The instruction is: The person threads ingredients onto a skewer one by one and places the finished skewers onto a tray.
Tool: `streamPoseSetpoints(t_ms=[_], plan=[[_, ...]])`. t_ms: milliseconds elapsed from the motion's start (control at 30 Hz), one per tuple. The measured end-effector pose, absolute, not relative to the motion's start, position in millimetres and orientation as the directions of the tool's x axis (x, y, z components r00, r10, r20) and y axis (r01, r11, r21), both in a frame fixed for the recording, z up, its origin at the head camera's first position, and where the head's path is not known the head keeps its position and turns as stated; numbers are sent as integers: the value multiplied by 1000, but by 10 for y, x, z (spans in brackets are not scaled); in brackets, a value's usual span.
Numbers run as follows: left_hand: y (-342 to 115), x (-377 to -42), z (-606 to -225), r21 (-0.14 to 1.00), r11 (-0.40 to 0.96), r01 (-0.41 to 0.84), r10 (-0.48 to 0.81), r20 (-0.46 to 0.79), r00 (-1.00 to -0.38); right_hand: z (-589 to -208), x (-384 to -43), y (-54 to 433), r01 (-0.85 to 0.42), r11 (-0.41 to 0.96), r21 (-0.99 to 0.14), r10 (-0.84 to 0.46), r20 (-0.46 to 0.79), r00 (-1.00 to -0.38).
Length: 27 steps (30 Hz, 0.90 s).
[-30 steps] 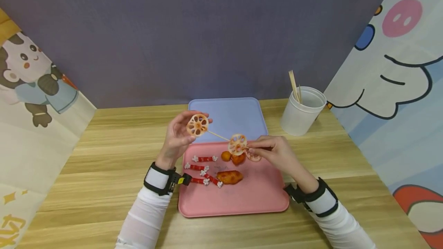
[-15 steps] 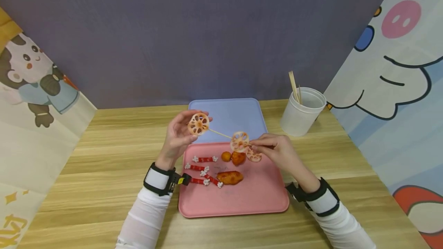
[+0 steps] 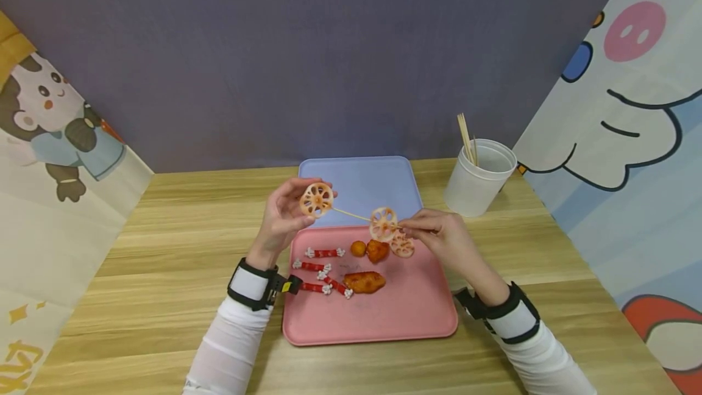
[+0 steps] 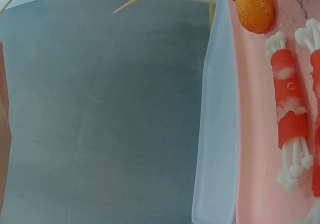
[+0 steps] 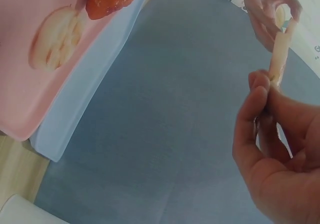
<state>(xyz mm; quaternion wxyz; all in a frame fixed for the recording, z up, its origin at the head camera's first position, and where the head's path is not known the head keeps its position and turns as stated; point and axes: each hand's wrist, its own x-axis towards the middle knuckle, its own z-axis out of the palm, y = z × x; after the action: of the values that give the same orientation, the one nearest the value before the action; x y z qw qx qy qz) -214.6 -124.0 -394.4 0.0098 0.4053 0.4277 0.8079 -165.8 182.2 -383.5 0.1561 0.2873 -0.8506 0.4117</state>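
Note:
My left hand holds a lotus root slice by its edges, between the thumb and fingers, over the trays. From that slice a thin skewer runs right to a second lotus root slice threaded on it. Just beyond that slice, the thumb and fingertips of my right hand pinch the skewer; the right wrist view shows the slice edge-on by the fingertips. Only a sliver of the left hand shows in the left wrist view.
On the pink tray lie several red rolls with white mushroom ends, a browned chicken wing, round orange pieces and another lotus root slice. Behind is a blue tray. A white bucket holds sticks.
My right hand, with the skewer and its threaded slice, has shifted slightly right and up. The left hand's slice has moved a little to the right; the slice on the tray shows more fully.

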Motion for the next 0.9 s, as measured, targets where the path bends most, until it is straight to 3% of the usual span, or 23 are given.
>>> streamPoseSetpoints(t_ms=[500,900], plan=[[-1175,-2153,-3984,721,-618,315,354,612,-707,-3870,-1645,1804,-614,500,-610,-335,518,-787],[-1209,-2179,-4016,698,-633,335,347,643,-682,-3868,-1645,1802,-632,490,-601,-347,531,-773]])
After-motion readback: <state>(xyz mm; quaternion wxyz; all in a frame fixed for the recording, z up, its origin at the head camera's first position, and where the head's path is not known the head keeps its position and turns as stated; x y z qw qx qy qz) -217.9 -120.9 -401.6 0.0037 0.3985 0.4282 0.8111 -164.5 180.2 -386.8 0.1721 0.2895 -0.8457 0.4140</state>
